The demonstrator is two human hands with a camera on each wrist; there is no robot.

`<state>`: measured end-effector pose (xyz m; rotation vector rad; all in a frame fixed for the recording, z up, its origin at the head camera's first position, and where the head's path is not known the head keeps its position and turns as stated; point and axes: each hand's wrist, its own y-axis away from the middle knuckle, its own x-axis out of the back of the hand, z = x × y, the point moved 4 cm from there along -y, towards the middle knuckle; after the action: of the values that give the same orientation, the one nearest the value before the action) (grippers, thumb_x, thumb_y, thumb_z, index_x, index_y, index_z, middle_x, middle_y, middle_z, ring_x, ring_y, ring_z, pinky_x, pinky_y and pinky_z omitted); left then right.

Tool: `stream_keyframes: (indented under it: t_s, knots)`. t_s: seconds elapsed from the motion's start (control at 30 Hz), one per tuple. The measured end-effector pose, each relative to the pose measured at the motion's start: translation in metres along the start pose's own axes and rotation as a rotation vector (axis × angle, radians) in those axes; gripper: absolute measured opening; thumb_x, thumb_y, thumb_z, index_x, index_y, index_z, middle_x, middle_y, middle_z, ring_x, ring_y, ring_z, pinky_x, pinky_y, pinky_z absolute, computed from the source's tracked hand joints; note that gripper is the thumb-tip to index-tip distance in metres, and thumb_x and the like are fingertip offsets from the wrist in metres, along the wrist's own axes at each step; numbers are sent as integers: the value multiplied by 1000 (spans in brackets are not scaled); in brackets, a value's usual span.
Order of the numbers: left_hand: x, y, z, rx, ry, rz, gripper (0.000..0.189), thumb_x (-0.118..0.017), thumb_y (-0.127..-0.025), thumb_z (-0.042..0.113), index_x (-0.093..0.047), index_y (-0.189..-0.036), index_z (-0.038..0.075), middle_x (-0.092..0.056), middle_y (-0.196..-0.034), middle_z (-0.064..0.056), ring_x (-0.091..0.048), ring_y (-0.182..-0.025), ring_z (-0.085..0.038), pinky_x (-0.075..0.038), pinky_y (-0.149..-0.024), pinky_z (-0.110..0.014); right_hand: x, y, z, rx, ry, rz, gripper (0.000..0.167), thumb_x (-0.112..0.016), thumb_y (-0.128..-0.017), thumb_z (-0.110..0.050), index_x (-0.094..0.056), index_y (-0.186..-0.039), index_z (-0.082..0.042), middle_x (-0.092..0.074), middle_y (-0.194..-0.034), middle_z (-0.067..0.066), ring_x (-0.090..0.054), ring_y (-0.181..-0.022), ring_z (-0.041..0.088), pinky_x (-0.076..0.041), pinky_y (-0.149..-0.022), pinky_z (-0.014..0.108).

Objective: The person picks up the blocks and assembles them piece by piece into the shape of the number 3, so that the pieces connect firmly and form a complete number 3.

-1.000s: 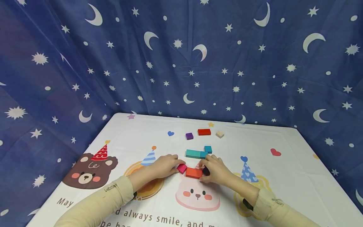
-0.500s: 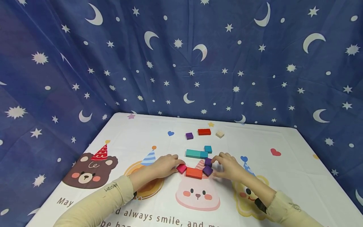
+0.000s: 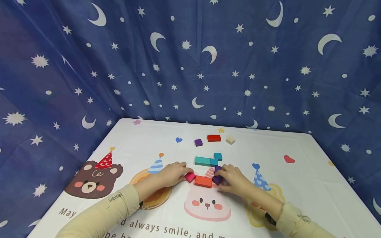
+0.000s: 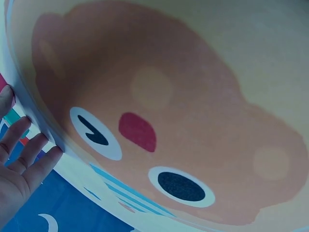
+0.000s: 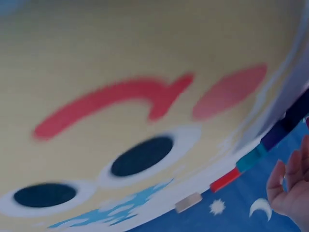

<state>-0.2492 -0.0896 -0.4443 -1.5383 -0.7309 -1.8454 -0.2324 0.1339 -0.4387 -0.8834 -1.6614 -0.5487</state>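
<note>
My left hand point(image 3: 175, 174) pinches a small pink block point(image 3: 190, 177), index finger at its far side and thumb at its near side. An orange-red rectangular block point(image 3: 203, 181) lies right beside it. At that block's other end, my right hand point(image 3: 235, 180) pinches a dark purple block point(image 3: 217, 179) between index finger and thumb. Another purple block point(image 3: 218, 169) sits just behind, partly covered by the right fingers. Beyond it lie a teal rectangular block point(image 3: 202, 161) and a blue block point(image 3: 214, 162), end to end. A second blue block point(image 3: 218, 156) stands at their back corner.
Farther back on the white printed tablecloth point(image 3: 268, 152) lie a purple block point(image 3: 198, 142), a red rectangular block point(image 3: 214, 138) and a cream block point(image 3: 230, 140). A dark blue curtain point(image 3: 226, 59) with moons and stars hangs behind the table.
My right hand drew back to the right from the purple blocks, then came in again around the nearer one. The left hand stayed at the pink block.
</note>
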Motion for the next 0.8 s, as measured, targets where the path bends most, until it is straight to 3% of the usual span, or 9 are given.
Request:
stream_keyframes:
  t_s: [0.2, 0.43, 0.6, 0.8]
  knots:
    - [2, -1, 1, -5, -5, 7, 32, -65, -88, 21, -63, -120, 21, -56, -88, 1, -48, -73, -11, -43, -65, -22, -6, -7, -17, 67, 103, 61, 37, -77, -75, -37, -67, -104, -15, -47, -86, -6, -39, -82, 10, -32, -73, 28]
    - [3, 0, 2, 4, -6, -5, 32, -65, -89, 22, -63, -121, 22, -56, -89, 2, -48, -75, -11, -43, -67, -23, -7, -13, -25, 39, 125, 94, 36, -80, -72, -37, -68, -97, -14, -47, -83, -6, -40, -79, 10, -31, -72, 28]
    - [4, 2, 3, 10, 22, -25, 40, -68, -86, 27, -60, -125, 23, -54, -86, 3, -47, -73, -9, -41, -65, -21, 3, -18, -13, -66, 47, 76, 36, -75, -78, -35, -66, -106, -12, -56, -91, 0, -48, -86, 16, -38, -74, 34]
    - [5, 2, 3, 24, 63, -43, 53, -71, -81, 39, -56, -129, 23, -53, -86, 3, -46, -74, -8, -41, -65, -21, 18, -21, 13, -207, 37, 109, 24, -74, -80, -21, -66, -100, -10, -61, -89, 4, -53, -82, 18, -45, -75, 39]
